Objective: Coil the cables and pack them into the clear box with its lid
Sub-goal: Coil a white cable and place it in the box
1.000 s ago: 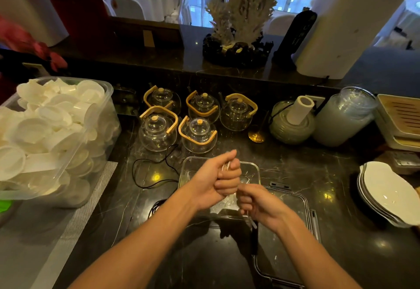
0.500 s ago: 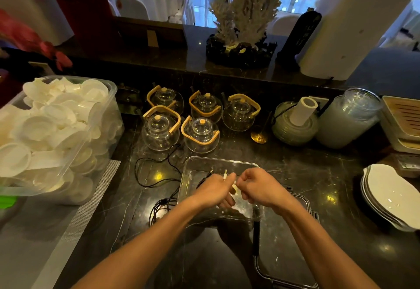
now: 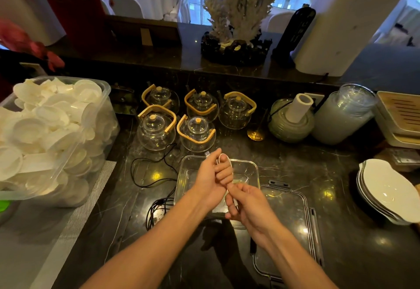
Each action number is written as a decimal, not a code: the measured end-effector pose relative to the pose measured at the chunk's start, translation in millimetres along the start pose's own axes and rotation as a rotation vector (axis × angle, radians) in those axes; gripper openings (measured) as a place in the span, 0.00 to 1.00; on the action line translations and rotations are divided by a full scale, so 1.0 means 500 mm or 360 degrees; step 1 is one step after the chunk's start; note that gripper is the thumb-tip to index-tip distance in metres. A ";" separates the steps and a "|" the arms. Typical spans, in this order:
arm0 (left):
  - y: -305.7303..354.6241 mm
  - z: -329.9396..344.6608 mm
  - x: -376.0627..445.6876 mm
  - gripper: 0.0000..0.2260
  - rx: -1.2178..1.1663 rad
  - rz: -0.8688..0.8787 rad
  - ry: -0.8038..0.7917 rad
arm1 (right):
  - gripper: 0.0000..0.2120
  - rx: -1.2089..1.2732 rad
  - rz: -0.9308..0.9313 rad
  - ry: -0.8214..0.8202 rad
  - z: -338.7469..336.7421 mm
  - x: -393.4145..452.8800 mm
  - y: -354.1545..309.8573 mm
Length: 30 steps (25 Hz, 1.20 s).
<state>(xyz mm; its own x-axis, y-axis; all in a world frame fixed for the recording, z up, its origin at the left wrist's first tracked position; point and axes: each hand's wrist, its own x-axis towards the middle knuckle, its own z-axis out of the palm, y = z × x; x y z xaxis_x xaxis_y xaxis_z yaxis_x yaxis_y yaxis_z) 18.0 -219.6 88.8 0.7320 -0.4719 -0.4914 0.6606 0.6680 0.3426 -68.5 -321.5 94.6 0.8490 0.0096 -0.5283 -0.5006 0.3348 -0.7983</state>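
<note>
We hold the white cable (image 3: 223, 160) in both hands over the clear box (image 3: 254, 172): our left hand (image 3: 212, 180) makes a closed grip around its coiled loops, and just below it our right hand (image 3: 247, 204) pinches the loose end. The box's lid (image 3: 293, 220) lies flat on the table (image 3: 341, 254) right of our hands, and black cables (image 3: 156, 208) lie to their left.

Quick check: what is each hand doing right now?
Left hand: closed around loops of the white cable.
Right hand: closed, pinching the same cable's free end.
</note>
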 end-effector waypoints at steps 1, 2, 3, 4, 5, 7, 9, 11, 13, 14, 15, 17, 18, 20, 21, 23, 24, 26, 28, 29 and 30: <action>0.004 -0.005 -0.003 0.19 -0.0063 -0.0040 -0.0077 | 0.08 0.0054 0.0020 -0.0066 -0.005 0.002 0.000; 0.007 -0.010 -0.006 0.20 -0.0064 -0.0077 -0.0141 | 0.10 0.0046 0.0003 -0.0118 -0.010 0.003 -0.001; 0.009 -0.014 -0.011 0.20 -0.0026 -0.0112 -0.0183 | 0.12 -0.0019 -0.0043 -0.0139 -0.015 0.004 0.000; 0.010 -0.018 -0.014 0.21 0.0042 -0.0137 -0.0197 | 0.12 -0.0110 -0.0109 -0.0123 -0.018 0.004 0.002; 0.011 -0.021 -0.015 0.21 0.0136 -0.0153 -0.0184 | 0.11 -0.0198 -0.0179 -0.0082 -0.019 0.003 0.005; 0.013 -0.026 -0.016 0.21 0.0429 -0.0111 -0.0095 | 0.08 -0.0303 -0.0289 0.0010 -0.016 0.002 0.014; 0.014 -0.027 -0.021 0.20 0.0862 0.0063 0.0011 | 0.05 -0.0343 -0.0362 0.0118 -0.015 0.007 0.021; 0.014 -0.017 -0.030 0.20 0.1301 0.0281 0.0134 | 0.04 -0.0389 -0.0386 0.0171 -0.019 0.014 0.018; 0.008 -0.007 -0.036 0.19 0.1567 0.0441 0.0262 | 0.05 -0.0484 -0.0353 0.0074 -0.020 0.015 0.015; 0.003 -0.006 -0.036 0.19 0.1616 0.0482 0.0306 | 0.06 -0.0521 -0.0324 0.0005 -0.018 0.014 0.015; -0.002 -0.009 -0.033 0.19 0.1602 0.0502 0.0329 | 0.07 -0.0546 -0.0295 -0.0043 -0.016 0.013 0.014; -0.010 -0.018 -0.025 0.18 0.1392 0.0469 0.0328 | 0.08 -0.0606 -0.0264 -0.0044 -0.012 0.011 0.013; -0.010 -0.020 -0.021 0.17 0.1227 0.0425 0.0315 | 0.09 -0.0673 -0.0259 -0.0008 -0.009 0.011 0.011; -0.011 -0.016 -0.013 0.17 0.0836 0.0345 0.0312 | 0.12 -0.0911 -0.0270 0.0056 -0.001 0.006 0.011; -0.008 -0.012 -0.008 0.17 0.0680 0.0315 0.0325 | 0.14 -0.1041 -0.0297 0.0063 0.006 0.002 0.014; -0.002 -0.010 0.002 0.18 0.0587 0.0283 0.0354 | 0.16 -0.1271 -0.0414 0.0072 0.020 -0.008 0.023; -0.001 -0.010 0.004 0.19 0.0585 0.0267 0.0352 | 0.16 -0.1373 -0.0500 0.0082 0.023 -0.012 0.025; 0.000 -0.010 0.005 0.19 0.0548 0.0205 0.0313 | 0.16 -0.1500 -0.0618 0.0043 0.019 -0.011 0.019; 0.002 -0.007 0.001 0.19 0.0485 0.0107 0.0257 | 0.16 -0.1448 -0.0589 -0.0090 0.010 -0.011 0.009; 0.003 -0.007 0.000 0.19 0.0440 0.0064 0.0226 | 0.16 -0.1387 -0.0543 -0.0142 0.004 -0.013 0.011; 0.008 -0.007 -0.002 0.18 0.0375 0.0020 0.0184 | 0.15 -0.1241 -0.0466 -0.0168 -0.002 -0.016 0.013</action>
<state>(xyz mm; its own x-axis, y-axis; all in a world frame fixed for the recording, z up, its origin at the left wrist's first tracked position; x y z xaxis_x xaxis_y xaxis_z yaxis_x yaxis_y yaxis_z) 19.4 -214.7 88.0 0.7256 -0.3861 -0.5696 0.6819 0.5147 0.5197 -78.8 -320.2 93.3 0.9548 0.1249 -0.2696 -0.1980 -0.4094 -0.8906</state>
